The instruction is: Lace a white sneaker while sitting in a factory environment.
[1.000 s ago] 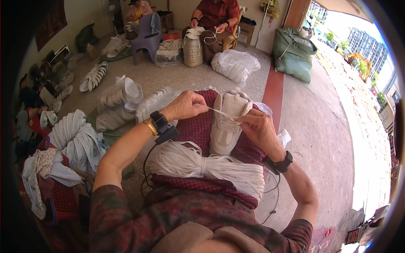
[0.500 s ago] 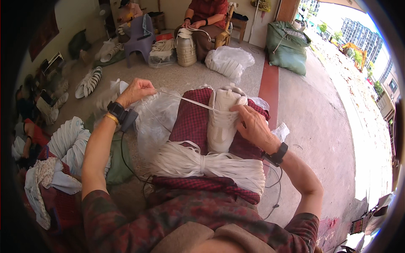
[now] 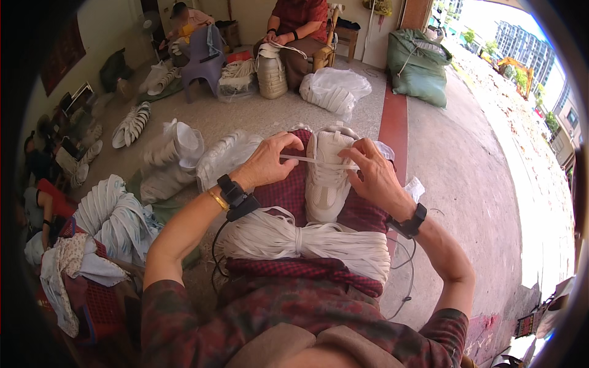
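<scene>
A white sneaker rests on the red-and-black checked cloth over my lap, its toe pointing toward me. A flat white shoelace stretches across it from one hand to the other. My left hand, left of the shoe, has the lace running into its curled fingers, with thumb and forefinger tips apart. My right hand bends over the shoe's right side, its fingertips on the lace at the eyelet edge. Closer to me, a tied bundle of white laces lies across my lap.
Plastic-wrapped stacks of white shoe parts stand on the floor to the left. A purple chair and a seated person in red are ahead. A green sack stands at the far right. A black cable hangs by my left wrist.
My left hand has come in from the upper left toward the shoe, shortening the stretch of lace. My right hand has shifted slightly, its fingers now more raised and bent.
</scene>
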{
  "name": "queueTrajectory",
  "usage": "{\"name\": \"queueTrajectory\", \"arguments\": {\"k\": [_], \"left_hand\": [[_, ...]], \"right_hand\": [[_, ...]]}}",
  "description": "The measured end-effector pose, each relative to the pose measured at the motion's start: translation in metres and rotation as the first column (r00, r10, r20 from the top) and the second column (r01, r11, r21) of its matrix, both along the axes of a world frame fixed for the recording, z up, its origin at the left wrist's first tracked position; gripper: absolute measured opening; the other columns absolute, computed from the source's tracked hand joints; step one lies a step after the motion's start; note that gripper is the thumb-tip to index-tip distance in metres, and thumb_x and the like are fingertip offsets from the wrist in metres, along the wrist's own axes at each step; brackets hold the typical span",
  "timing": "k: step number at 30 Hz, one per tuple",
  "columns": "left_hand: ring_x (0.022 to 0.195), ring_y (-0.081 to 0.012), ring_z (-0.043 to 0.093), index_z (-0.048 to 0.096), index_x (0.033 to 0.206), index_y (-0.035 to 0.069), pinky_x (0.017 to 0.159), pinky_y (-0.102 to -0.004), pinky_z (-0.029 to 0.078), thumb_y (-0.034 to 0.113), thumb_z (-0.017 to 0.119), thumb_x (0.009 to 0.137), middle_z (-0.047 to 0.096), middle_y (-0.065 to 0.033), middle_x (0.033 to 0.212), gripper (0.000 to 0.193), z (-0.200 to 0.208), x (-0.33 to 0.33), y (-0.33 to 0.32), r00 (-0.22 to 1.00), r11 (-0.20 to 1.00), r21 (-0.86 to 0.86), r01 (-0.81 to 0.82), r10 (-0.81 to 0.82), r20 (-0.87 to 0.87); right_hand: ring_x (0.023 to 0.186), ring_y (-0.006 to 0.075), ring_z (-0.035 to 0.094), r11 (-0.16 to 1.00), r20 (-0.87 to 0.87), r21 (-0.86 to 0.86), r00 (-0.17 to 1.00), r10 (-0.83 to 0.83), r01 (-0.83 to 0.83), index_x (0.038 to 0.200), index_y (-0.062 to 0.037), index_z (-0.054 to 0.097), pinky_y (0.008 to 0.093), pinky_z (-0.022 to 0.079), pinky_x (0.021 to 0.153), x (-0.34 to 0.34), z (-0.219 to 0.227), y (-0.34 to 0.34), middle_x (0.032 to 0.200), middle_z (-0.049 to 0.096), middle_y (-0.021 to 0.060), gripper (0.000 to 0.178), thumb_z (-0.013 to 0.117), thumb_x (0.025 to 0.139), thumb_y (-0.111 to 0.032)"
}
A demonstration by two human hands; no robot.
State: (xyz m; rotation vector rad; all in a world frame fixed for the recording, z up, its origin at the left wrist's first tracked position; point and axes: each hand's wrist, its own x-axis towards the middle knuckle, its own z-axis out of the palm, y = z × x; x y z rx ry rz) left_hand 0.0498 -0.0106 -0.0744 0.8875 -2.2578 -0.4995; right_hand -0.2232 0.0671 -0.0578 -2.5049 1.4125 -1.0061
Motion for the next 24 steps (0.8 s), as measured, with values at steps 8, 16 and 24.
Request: {"name": "queueTrajectory", "arguments": {"k": [8,16,24], "left_hand": [[0.096,-0.0271,0.060,0.057,0.104,0.006,0.086,-0.0383,0.051,0.005,0.075,0.075,0.054,-0.0098,0.102,0.034,0.003,-0.036,0.006,1.000,0.989,-0.145,-0.002,-0.002,-0.024],[0.100,-0.0284,0.058,0.055,0.103,0.009,0.086,-0.0397,0.048,0.019,0.084,0.064,0.050,-0.0098,0.107,0.049,0.008,-0.040,0.012,0.993,0.993,-0.110,-0.037,0.049,0.105],[0.106,-0.0302,0.055,0.051,0.108,0.010,0.085,-0.0411,0.047,0.023,0.088,0.060,0.047,-0.0101,0.109,0.062,-0.003,-0.045,0.014,0.998,0.996,-0.083,-0.027,0.032,0.059]], "right_hand": [[0.104,0.0305,0.055,0.990,-0.186,-0.058,0.976,0.115,-0.127,0.096,-0.0065,0.066,0.0410,0.053,0.077,0.001,0.000,-0.013,0.101,0.051,0.0103,0.021,0.074,0.076,-0.007],[0.100,0.0287,0.056,0.985,-0.278,-0.161,0.960,0.009,-0.056,0.085,-0.0079,0.068,0.0411,0.052,0.078,0.009,-0.010,-0.013,0.098,0.055,0.0084,0.012,0.075,0.076,-0.011],[0.096,0.0297,0.058,0.998,-0.252,-0.008,0.965,0.066,-0.070,0.086,-0.0039,0.066,0.0419,0.051,0.077,0.018,-0.022,-0.005,0.096,0.058,0.0114,0.015,0.074,0.079,-0.014]]}}
